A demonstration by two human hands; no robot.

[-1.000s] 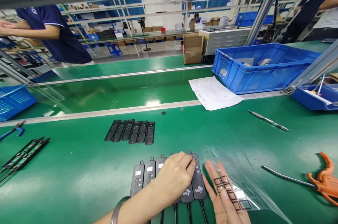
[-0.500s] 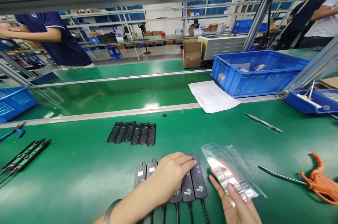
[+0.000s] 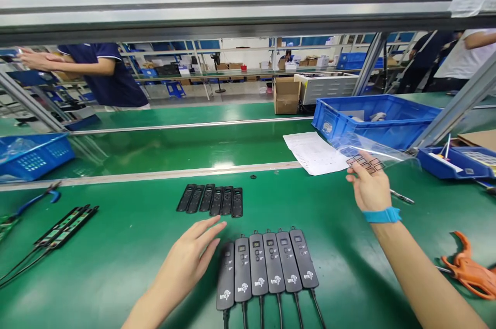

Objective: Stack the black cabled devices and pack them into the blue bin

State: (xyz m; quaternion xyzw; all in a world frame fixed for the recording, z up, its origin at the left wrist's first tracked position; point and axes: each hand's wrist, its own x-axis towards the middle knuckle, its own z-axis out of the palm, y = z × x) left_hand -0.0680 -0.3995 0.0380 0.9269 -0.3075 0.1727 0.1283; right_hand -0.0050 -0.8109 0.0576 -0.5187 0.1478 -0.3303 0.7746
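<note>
While my right hand (image 3: 370,189) pinches film (image 3: 374,162), my empty, loose-fingered left hand (image 3: 194,247) sits nearer, just left of remotes (image 3: 274,262) pointing lengthwise away.

"tmc" logo (image 3: 259,282) on near ends of all 6 blk controllers (image 3: 258,266); "88" on displays (image 3: 256,244) 3 & 4 from left.

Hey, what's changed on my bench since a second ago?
Your left hand has come off the row of dark grey rectangular controllers and is now past its left end, empty. Your right hand has carried the clear plastic sheet of square frames forward, toward the white paper, still gripping it. The six black plastic panels and orange air gun stayed put.
</note>
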